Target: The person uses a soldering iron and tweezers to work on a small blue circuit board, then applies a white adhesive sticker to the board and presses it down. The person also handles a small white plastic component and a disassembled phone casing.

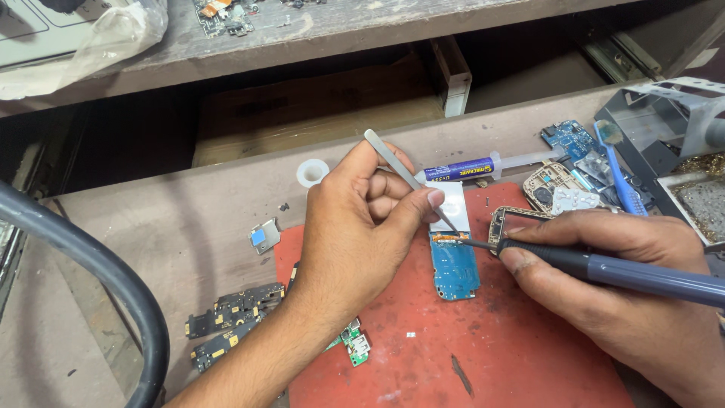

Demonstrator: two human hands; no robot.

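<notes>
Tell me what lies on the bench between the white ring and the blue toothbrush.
In the head view, between the white ring and the blue toothbrush lie the raised tweezers in the left hand and a syringe.

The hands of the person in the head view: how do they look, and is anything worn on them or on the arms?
Both the left hand and the right hand are bare: no gloves, and no rings or watch that show. The left forearm is uncovered as far as the picture edge, with no sleeve in sight. Fingernails are short. The right arm is cut off at the wrist by the frame.

blue-labelled syringe [483, 167] behind red mat [483, 355]
</notes>
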